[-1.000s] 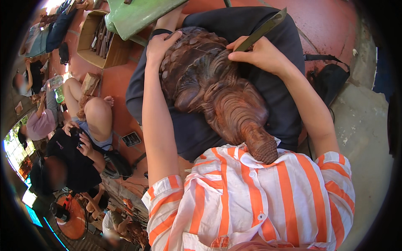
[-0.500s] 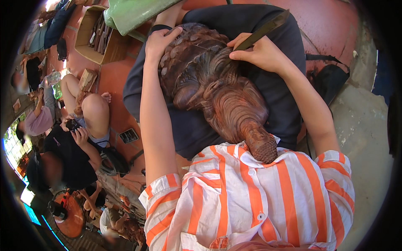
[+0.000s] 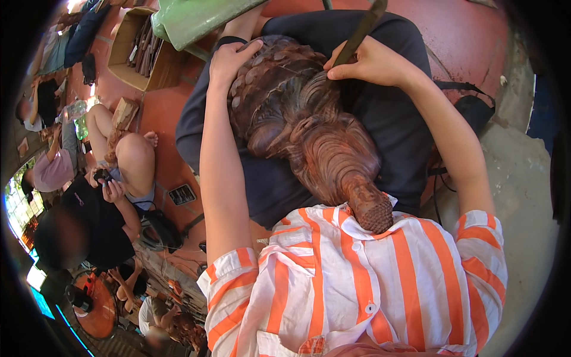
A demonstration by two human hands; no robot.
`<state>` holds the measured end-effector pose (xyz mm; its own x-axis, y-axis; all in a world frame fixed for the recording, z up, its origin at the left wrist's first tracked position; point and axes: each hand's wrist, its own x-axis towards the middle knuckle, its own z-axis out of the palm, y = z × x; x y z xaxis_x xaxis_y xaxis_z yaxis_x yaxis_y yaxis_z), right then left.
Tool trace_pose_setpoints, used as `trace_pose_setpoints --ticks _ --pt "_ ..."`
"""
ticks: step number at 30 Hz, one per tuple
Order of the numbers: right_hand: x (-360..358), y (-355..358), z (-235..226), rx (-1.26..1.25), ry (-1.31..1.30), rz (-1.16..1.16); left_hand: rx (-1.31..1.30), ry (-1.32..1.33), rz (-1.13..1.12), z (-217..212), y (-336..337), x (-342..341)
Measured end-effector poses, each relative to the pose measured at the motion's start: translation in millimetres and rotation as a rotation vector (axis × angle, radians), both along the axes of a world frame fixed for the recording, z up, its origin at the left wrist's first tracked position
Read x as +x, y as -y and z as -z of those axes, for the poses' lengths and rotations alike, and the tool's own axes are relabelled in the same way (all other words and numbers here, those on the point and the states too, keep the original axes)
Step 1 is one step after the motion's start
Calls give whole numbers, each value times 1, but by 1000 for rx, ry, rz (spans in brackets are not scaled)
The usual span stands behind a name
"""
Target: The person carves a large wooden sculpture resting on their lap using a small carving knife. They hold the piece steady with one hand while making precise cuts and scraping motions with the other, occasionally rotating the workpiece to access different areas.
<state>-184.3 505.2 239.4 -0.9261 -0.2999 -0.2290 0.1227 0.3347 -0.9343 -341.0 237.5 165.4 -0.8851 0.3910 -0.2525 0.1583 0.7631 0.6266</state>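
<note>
A dark reddish-brown carved wooden statue [image 3: 330,140] of a seated robed figure lies across my lap. Its knobbly head leans against my striped shirt, and its wide petalled base points away from me. My left hand [image 3: 231,59] grips the base at its far left edge, thumb laid over the carving. In my right hand [image 3: 363,62] is a long, flat, dark carving knife [image 3: 360,33], held like a pen with one end pointing up and away. My right fingertips rest by the carved folds near the base; the tool's lower end is hidden by them.
A green plastic seat [image 3: 196,21] stands beyond my left hand. Behind it, a cardboard box [image 3: 148,74] holds several long tools. To the left, a person in black [image 3: 95,220] sits holding a small dark object. A black bag [image 3: 476,110] lies at right on the red tiles.
My right hand has tilted the carving knife more upright, and its upper end has swung left and up. My right elbow has moved outward. The statue and my left hand have barely shifted.
</note>
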Motion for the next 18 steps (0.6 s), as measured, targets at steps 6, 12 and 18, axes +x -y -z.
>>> trace_pose_setpoints --ticks 6,12,18 --pt "-1 21 -21 338 -113 -159 -37 15 7 -3 0 0" --pt "-7 8 -9 148 -7 -108 -56 8 12 -2 0 -1" --pt "-11 3 -5 160 28 -82 -28 -5 18 -4 -2 3"
